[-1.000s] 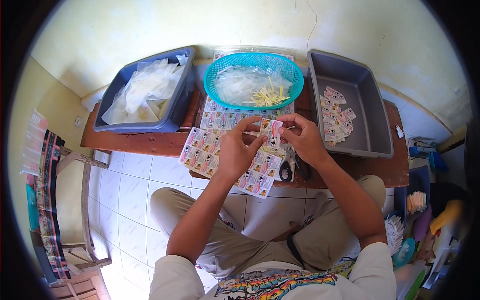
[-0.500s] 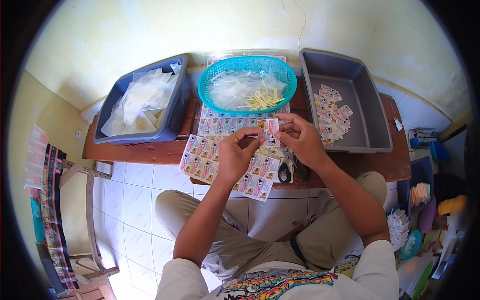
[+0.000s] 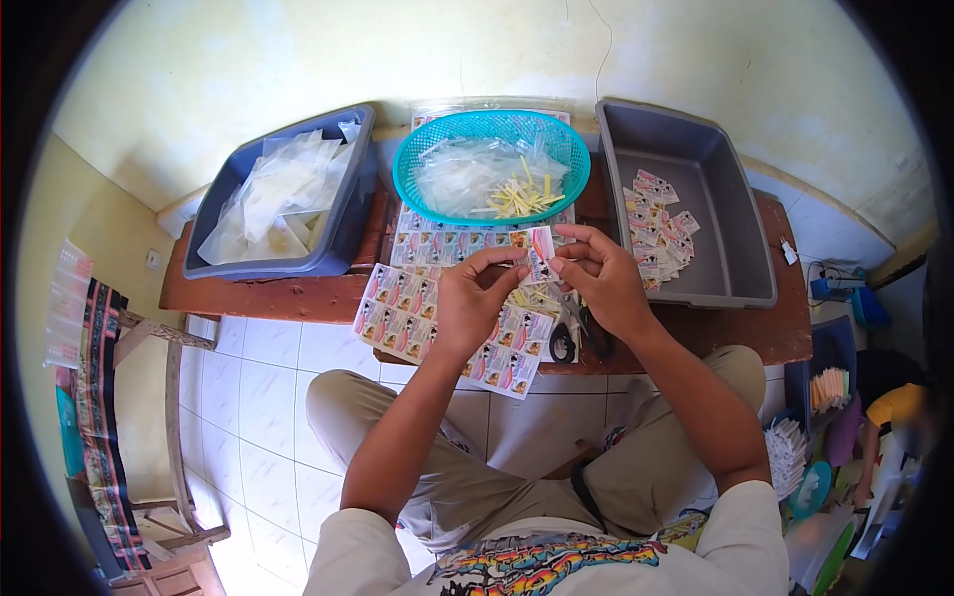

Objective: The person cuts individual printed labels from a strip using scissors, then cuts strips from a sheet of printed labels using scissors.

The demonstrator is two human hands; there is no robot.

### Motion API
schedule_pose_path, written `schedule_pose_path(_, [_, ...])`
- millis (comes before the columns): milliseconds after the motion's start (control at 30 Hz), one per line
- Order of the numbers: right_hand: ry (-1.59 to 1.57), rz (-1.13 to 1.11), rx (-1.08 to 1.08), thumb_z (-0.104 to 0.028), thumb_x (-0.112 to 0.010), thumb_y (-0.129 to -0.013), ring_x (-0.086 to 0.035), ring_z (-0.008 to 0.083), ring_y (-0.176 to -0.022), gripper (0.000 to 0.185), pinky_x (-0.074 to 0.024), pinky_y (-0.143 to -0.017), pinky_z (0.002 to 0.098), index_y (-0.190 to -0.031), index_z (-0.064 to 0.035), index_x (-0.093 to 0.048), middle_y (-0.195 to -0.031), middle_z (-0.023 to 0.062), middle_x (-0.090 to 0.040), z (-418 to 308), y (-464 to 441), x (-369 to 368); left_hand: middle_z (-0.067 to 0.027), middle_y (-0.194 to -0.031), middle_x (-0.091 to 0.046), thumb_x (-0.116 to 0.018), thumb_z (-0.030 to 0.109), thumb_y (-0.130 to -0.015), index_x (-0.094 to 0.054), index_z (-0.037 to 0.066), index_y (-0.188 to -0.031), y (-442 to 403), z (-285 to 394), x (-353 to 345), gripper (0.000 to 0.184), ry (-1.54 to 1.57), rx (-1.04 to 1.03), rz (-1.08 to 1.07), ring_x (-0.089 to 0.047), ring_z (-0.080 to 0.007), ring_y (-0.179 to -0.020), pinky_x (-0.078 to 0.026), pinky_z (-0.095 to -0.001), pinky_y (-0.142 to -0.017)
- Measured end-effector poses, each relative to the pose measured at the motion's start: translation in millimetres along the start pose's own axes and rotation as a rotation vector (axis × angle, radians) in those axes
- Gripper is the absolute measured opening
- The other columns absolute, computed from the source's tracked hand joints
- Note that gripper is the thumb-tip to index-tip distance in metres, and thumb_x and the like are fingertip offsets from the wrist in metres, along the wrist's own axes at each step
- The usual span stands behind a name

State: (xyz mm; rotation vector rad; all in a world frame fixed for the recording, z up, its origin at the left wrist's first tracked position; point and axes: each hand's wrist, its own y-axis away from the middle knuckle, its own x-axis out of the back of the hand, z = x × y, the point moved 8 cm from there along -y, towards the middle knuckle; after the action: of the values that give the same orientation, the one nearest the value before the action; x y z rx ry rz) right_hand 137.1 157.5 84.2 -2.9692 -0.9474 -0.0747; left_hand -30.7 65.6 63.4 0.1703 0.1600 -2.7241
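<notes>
Grip: left hand (image 3: 475, 298) and right hand (image 3: 608, 283) pinch one small card (image 3: 538, 256) by opposite sides | card: between the hands, above printed sheets (image 3: 399, 301), long axis near-to-far | scissors (image 3: 562, 345): on card's near side | gray tray (image 3: 715, 300): right, closer to right hand

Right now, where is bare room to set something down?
The gray bin is bare right of its labels; so is the bench before the blue bin, left of label sheets. Left hand, right hand and scissors crowd the middle.
</notes>
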Motion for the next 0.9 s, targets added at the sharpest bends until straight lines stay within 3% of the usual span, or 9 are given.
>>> schedule_pose_path(133, [0.051,-0.008,-0.005,-0.011,-0.077,-0.097,-0.074,0.0136,-0.094,0.05,-0.0612,-0.075,0.0286,-0.142,0.0014,-0.059,-0.11,0.0128,-0.074,-0.4,12.5,0.4,-0.0107,-0.098,-0.08,-0.079,0.001,-0.094,-0.075,-0.003,-0.115,1.0,-0.8,4.3,0.021,-0.024,-0.02,0.013,-0.074,-0.0106,-0.091,-0.058,-0.0253,-0.079])
schedule_pose_path(233, [0.272,-0.013,-0.024,-0.012,-0.079,-0.093,-0.077,0.0192,-0.094,0.056,-0.0616,-0.076,0.0329,-0.143,0.0018,-0.058,-0.113,0.0166,-0.074,-0.9,24.0,2.4,-0.0114,-0.098,-0.08,-0.08,0.001,-0.094,-0.075,-0.003,-0.115,2.5,-0.4,6.6,0.022,-0.038,-0.04,0.015,-0.074,-0.0108,-0.09,-0.059,-0.0256,-0.078])
schedule_pose_path(300, [0.562,-0.075,0.002,-0.016,-0.081,-0.09,-0.077,0.03,-0.097,0.059,-0.0618,-0.081,0.0415,-0.142,0.0005,-0.059,-0.115,0.0211,-0.073,-1.7,34.5,-3.0,-0.0113,-0.099,-0.08,-0.081,0.002,-0.093,-0.075,-0.003,-0.114,4.2,-2.2,8.9,0.022,-0.029,-0.033,0.019,-0.074,-0.0114,-0.09,-0.059,-0.0257,-0.079])
schedule_pose_path(433, [0.946,-0.133,0.058,-0.017,-0.083,-0.086,-0.076,0.0327,-0.095,0.069,-0.0608,-0.084,0.0433,-0.147,-0.0037,-0.056,-0.115,0.0206,-0.072,19.8,50.1,-4.5,-0.011,-0.098,-0.08,-0.082,0.003,-0.092,-0.075,-0.003,-0.113,7.9,-4.2,14.1,0.022,-0.049,-0.021,0.048,-0.074,-0.0118,-0.09,-0.059,-0.0257,-0.08])
schedule_pose_path(500, [1.086,-0.149,-0.024,-0.024,-0.082,-0.087,-0.072,0.0437,-0.102,0.066,-0.0594,-0.09,0.0532,-0.144,-0.0028,-0.057,-0.118,0.0234,-0.069,21.8,58.0,-7.5,-0.0108,-0.098,-0.08,-0.082,0.003,-0.092,-0.075,-0.003,-0.113,8.8,-4.9,15.8,0.023,-0.081,-0.013,0.065,-0.074,-0.0121,-0.09,-0.059,-0.0256,-0.08])
schedule_pose_path(733, [1.2,-0.201,-0.059,-0.024,-0.081,-0.087,-0.07,0.0424,-0.11,0.068,-0.0595,-0.092,0.0514,-0.147,-0.0053,-0.053,-0.127,0.0219,-0.064,33.5,65.6,-15.5,-0.0114,-0.099,-0.08,-0.083,0.004,-0.091,-0.075,-0.004,-0.112,11.9,-9.3,18.0,0.024,-0.086,0.013,0.081,-0.074,-0.0121,-0.091,-0.06,-0.0258,-0.08])
schedule_pose_path(800, [1.263,-0.192,-0.034,-0.025,-0.079,-0.088,-0.069,0.0416,-0.115,0.068,-0.0587,-0.093,0.0522,-0.148,-0.006,-0.052,-0.132,0.0215,-0.061,36.5,65.6,-16.0,-0.0099,-0.105,-0.077,-0.082,0.003,-0.092,-0.073,-0.004,-0.116,14.1,-15.3,18.7,0.026,-0.092,0.064,0.072,-0.073,-0.0131,-0.097,-0.06,-0.0274,-0.089])
schedule_pose_path(900, [1.23,-0.173,-0.091,-0.024,-0.079,-0.088,-0.068,0.0419,-0.114,0.068,-0.0573,-0.095,0.0525,-0.148,-0.0078,-0.052,-0.129,0.0205,-0.062,39.4,64.1,-16.8,-0.0097,-0.105,-0.077,-0.083,0.004,-0.092,-0.073,-0.004,-0.115,14.9,-19.3,19.2,0.026,-0.095,0.069,0.078,-0.073,-0.0133,-0.097,-0.061,-0.0276,-0.089])
